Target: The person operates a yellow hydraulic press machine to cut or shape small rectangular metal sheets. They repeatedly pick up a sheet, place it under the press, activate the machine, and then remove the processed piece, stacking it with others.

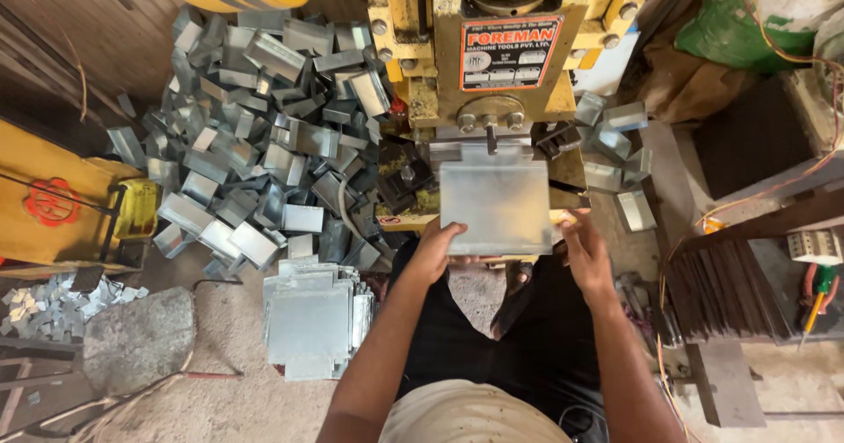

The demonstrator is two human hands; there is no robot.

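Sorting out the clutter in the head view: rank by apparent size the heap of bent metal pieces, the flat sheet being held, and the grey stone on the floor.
1. Heap of bent metal pieces, clearly largest.
2. Flat sheet held by left hand and right hand, and grey stone: look alike; the sheet sits nearer the camera, so unranked.

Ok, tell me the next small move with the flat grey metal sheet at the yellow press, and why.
Probably slide the flat grey metal sheet a little further in under the yellow press. Both the left hand and the right hand grip its near edge, and most of the sheet lies out in front of the tooling.
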